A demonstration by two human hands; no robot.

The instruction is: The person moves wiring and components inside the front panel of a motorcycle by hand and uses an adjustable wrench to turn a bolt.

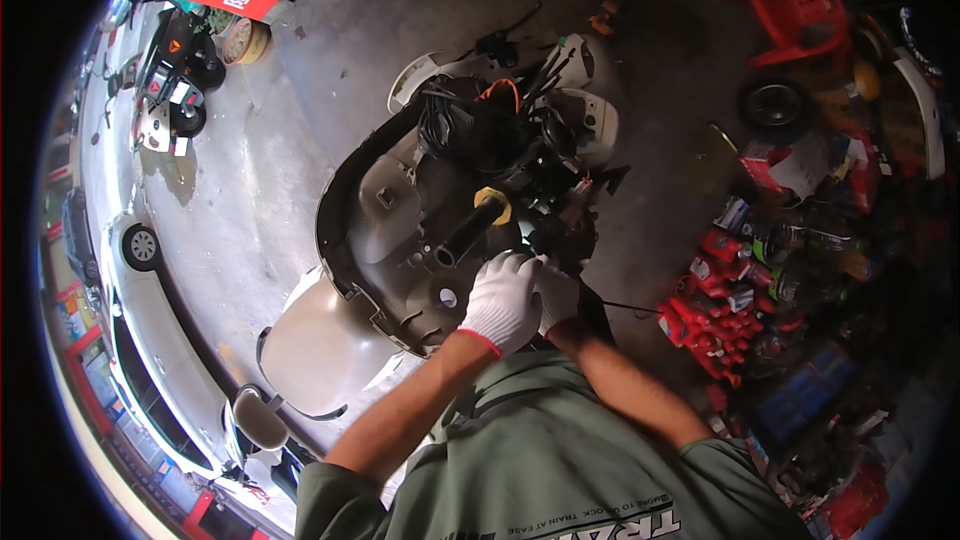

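Near one black tube (469, 233), two gloved hands (503, 298) (556, 300) are close together; whether their fingers (512, 262) grip anything I cannot tell.

This place seems to be a repair workshop for scooters, with its one side open to the street. In the middle there is a scooter body (380, 202) with its covers opened, and many dark cables (447, 125) are showing. The floor (665, 155) is bare, grey and stained. On the right side, a loose wheel (774, 103), a red plastic chair (785, 20), many red containers (700, 328) and some clear bottles (803, 290) are lying crowded together, as is usual in a workshop. On the left, in daylight, a silver car (165, 315) and another scooter (155, 132) are standing outside.
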